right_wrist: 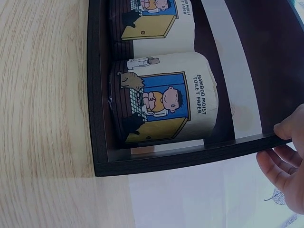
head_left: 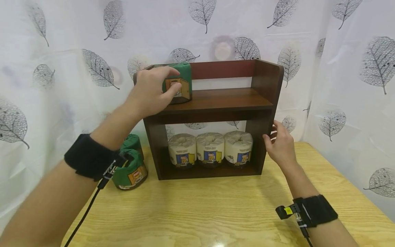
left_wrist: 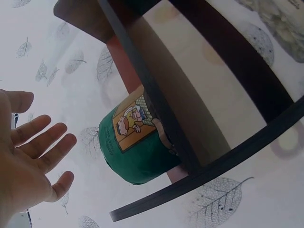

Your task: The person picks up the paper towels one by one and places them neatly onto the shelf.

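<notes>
On the left of the upper shelf stands a green-wrapped toilet paper roll point(head_left: 185, 73) with a cartoon door on it. My left hand point(head_left: 155, 91) is in front of it, fingers spread; the left wrist view shows a gap between this hand point(left_wrist: 35, 152) and the roll point(left_wrist: 137, 142). My right hand point(head_left: 282, 144) grips the right side panel of the dark wooden shelf point(head_left: 265, 137), thumb on the front side and fingers behind, as the right wrist view also shows. In the lower compartment, three cream-wrapped toilet paper rolls point(head_left: 210, 147) stand in a row.
Two more green rolls point(head_left: 131, 168) stand on the wooden table point(head_left: 197, 209) left of the shelf, partly behind my left wrist strap. A white curtain point(head_left: 333, 68) with leaf prints hangs behind and at both sides. A cable point(head_left: 83, 219) trails from the left wrist camera.
</notes>
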